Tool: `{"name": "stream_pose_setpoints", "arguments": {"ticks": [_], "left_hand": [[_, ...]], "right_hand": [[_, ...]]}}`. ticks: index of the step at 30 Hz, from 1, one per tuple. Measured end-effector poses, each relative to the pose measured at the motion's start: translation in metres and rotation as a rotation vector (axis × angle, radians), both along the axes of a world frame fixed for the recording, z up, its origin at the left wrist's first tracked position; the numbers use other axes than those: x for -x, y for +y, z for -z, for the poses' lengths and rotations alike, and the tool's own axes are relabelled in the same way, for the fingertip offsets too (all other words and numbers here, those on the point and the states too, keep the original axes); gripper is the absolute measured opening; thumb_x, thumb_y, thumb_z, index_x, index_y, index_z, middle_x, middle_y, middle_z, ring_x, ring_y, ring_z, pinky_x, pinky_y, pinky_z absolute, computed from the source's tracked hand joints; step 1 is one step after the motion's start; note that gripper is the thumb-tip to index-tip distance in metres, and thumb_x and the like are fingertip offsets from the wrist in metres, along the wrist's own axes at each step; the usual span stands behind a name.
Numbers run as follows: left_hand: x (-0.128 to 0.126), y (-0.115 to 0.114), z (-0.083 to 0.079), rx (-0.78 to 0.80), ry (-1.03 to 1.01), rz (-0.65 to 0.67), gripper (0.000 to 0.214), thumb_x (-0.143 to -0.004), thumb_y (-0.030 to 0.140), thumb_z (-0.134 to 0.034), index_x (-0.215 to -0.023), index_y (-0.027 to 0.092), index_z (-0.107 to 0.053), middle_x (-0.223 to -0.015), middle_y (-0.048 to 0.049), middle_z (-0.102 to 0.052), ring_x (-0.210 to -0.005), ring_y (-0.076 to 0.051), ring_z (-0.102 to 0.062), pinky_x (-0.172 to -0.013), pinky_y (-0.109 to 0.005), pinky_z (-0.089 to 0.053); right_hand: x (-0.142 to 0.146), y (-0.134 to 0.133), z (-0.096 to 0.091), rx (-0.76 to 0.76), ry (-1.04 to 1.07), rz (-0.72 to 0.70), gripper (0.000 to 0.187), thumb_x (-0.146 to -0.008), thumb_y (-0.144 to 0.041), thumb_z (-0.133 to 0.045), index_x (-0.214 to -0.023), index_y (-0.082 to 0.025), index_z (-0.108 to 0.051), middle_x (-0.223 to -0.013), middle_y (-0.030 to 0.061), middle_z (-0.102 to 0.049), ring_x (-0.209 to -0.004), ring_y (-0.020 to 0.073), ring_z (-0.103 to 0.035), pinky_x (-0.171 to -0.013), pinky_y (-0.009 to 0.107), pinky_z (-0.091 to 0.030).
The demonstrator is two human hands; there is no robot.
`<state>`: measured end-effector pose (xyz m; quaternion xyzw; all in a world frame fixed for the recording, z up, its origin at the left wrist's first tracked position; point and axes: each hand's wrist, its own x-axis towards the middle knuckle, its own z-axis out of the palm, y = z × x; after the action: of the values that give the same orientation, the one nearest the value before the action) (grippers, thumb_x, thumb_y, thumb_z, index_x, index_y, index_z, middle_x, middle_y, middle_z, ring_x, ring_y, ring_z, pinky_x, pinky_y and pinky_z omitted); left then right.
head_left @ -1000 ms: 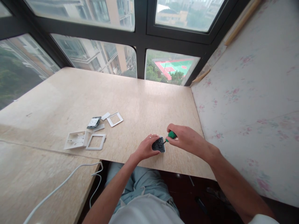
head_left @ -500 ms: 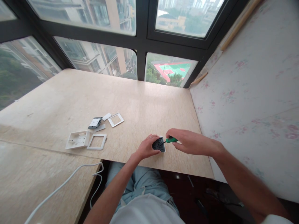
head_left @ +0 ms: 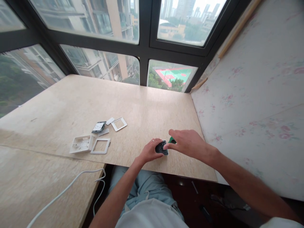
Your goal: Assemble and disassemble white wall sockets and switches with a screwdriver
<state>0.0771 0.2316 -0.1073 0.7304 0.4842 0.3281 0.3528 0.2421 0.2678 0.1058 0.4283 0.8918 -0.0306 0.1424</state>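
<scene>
My left hand (head_left: pixel 151 150) is closed around the edges of a wall socket (head_left: pixel 160 147), its dark back turned up and a white rim showing at the right. In my right hand (head_left: pixel 185 142) is a screwdriver with a green handle (head_left: pixel 172 140), mostly covered by the fingers. The right thumb reaches over the right part of the socket's back; I cannot tell whether it touches. The screwdriver's shaft and tip are hidden.
To the left lie an open white mounting box (head_left: pixel 82 144), a white frame (head_left: pixel 95 152), a second frame (head_left: pixel 123 121) and a grey-white switch module (head_left: pixel 99 127). A white cable (head_left: pixel 59 194) runs along the lower left. Windows and a papered wall (head_left: pixel 237 110) border the stone top (head_left: pixel 142 107).
My right hand has moved slightly left, its thumb now over the socket's back, and the screwdriver shaft is no longer visible. The left hand keeps its hold. The view has tilted up slightly.
</scene>
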Motion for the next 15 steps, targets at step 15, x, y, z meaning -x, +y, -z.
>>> {"name": "stream_pose_setpoints", "arguments": {"ticks": [15], "left_hand": [[-0.001,-0.002,0.005,-0.036,-0.107,0.0,0.069,-0.066,0.027,-0.078,-0.13,0.023,-0.053,-0.133,-0.0115,-0.054,-0.125,-0.029,-0.048,-0.107,-0.048,-0.038]], "right_hand": [[-0.033,-0.005,0.015,0.084,0.237,0.074,0.019,-0.096,-0.031,-0.046,-0.098,-0.018,-0.06,-0.094,0.0073,-0.069,-0.085,0.021,-0.065,-0.068,0.028,-0.041]]}}
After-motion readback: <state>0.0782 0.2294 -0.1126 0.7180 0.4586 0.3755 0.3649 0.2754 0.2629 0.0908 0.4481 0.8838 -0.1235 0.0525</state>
